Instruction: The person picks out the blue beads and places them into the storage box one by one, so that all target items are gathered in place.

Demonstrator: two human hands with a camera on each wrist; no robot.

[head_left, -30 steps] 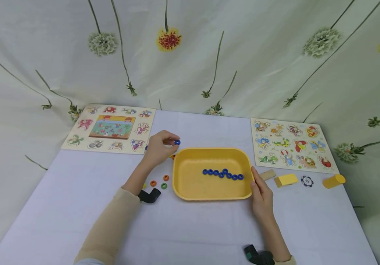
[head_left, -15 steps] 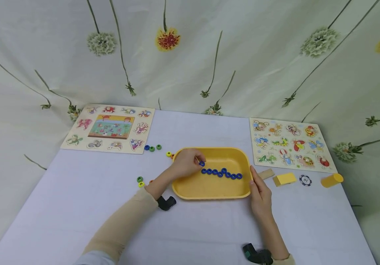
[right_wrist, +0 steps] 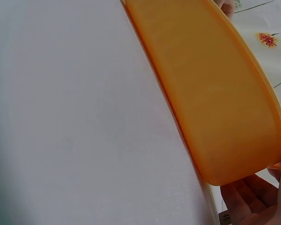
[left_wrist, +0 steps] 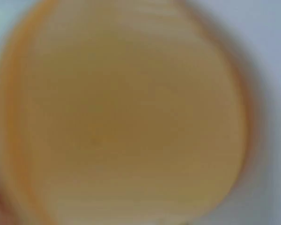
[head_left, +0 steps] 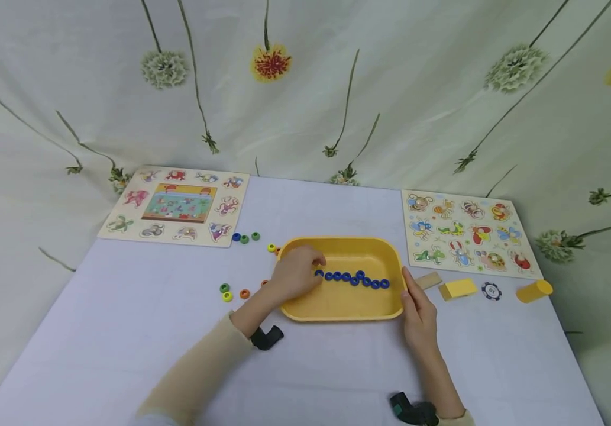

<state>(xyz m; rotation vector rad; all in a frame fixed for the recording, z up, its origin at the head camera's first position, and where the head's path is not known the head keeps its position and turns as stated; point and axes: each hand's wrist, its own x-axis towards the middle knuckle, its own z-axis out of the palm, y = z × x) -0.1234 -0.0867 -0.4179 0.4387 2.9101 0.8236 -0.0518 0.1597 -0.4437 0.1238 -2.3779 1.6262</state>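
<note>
My left hand (head_left: pixel 296 272) is low over the left part of the yellow tray (head_left: pixel 337 310). Its thumb and index finger stand a little apart around a blue ring-shaped bead (head_left: pixel 319 273) at the left end of a row of several blue beads (head_left: pixel 346 277) on the tray floor. My right hand (head_left: pixel 420 310) holds the tray's right end, fingers at the outer wall in the right wrist view and thumb by the rim. The left wrist view is a blur filled by the yellow tray (left_wrist: pixel 131 117).
Left of the tray lie loose green (head_left: pixel 224 288), yellow (head_left: pixel 228 297) and orange beads (head_left: pixel 244 293), with more behind. Picture puzzle boards stand at back left (head_left: pixel 180 204) and back right (head_left: pixel 470 234). Right: wooden strip (head_left: pixel 429 280), yellow block (head_left: pixel 458 289), poker chip (head_left: pixel 491 290), yellow cylinder (head_left: pixel 534 291).
My left hand carried a blue bead from beyond the tray's left rim into the tray. That bead is now down at the row's left end, the fingers parted. The right hand stays put.
</note>
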